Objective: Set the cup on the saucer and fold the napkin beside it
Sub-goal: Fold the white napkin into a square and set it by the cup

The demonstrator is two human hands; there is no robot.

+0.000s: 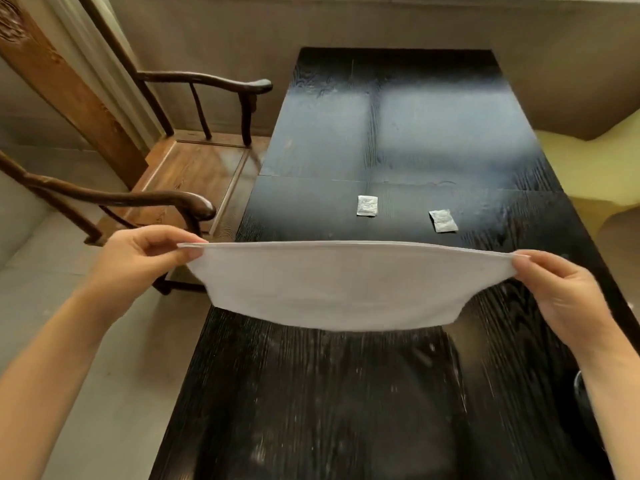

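Note:
A white napkin [332,285] hangs stretched in the air above the black wooden table [311,410]. My left hand [138,261] pinches its upper left corner and my right hand [568,292] pinches its upper right corner. The top edge looks doubled, as if the cloth is folded in half. Its lower edge hangs just above the tabletop. A dark rounded shape [579,393] shows at the right edge behind my right forearm; I cannot tell what it is. No cup or saucer is clearly visible.
Two small silver sachets [367,205] [443,220] lie on the table beyond the napkin. A wooden armchair [180,168] stands to the left of the table. A grey wall runs behind the table's far end.

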